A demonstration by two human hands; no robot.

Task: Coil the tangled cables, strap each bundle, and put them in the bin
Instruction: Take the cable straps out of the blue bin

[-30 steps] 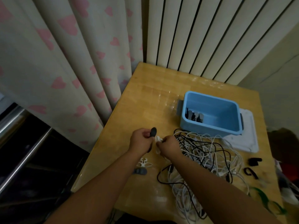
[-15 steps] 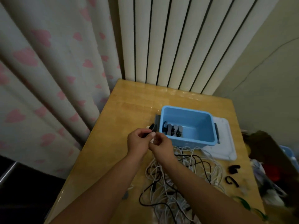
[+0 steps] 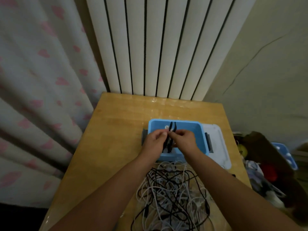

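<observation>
1. Both hands meet over the blue bin, and between them they hold a small bundle of black strap and white cable.
2. The left hand has its fingers curled, thumb and forefinger pinching the bundle from the left side of the bin.
3. The right hand also has its fingers curled in and pinches the same bundle from the other side.
4. Two black strap ends stick up above the fingers, and a black length hangs down between the hands into the bin.
5. The bin stands on the desk, roughly at its middle; what lies in the bin is mostly hidden by the hands.
6. Just in front of the bin, nearer the person, lies the tangle of white and black cables, spread across the desk between the forearms.
7. A white lid lies flat against the bin's right side.
8. Behind the bin, past the desk's far edge, stands a white radiator.
9. Left of the bin hangs a curtain with pink hearts.
10. Right of the bin, off the desk, sits a dark heap of clutter, too dim to make out.
</observation>
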